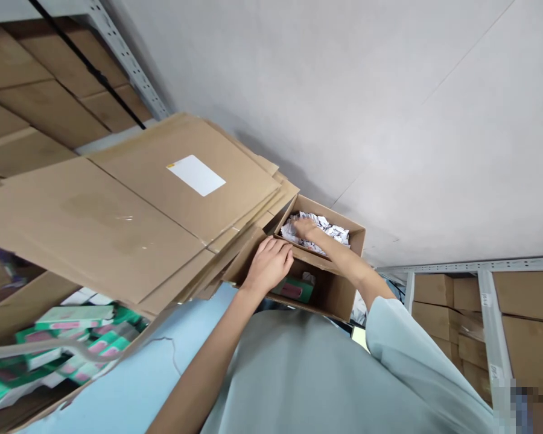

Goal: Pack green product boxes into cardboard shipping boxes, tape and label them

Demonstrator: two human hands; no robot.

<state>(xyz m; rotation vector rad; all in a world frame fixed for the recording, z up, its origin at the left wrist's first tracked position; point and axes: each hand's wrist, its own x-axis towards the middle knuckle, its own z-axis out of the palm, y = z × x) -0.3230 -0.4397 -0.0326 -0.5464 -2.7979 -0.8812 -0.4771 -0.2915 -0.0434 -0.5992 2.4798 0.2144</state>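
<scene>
An open brown cardboard box (339, 301) sits in front of me, split into two compartments. My right hand (305, 228) reaches into the far compartment and rests on a heap of small white packets (332, 234), fingers curled among them. My left hand (270, 265) lies on the near left edge of the box, fingers bent over the cardboard rim. A green and pink packet (294, 290) lies in the near compartment, just right of my left hand.
A stack of flattened cardboard sheets (131, 211) with a white label (196, 175) overhangs the box's left side. Lower left, an open carton holds several green and pink packages (79, 337). Metal shelving with brown boxes (452, 325) stands at right; a grey floor lies beyond.
</scene>
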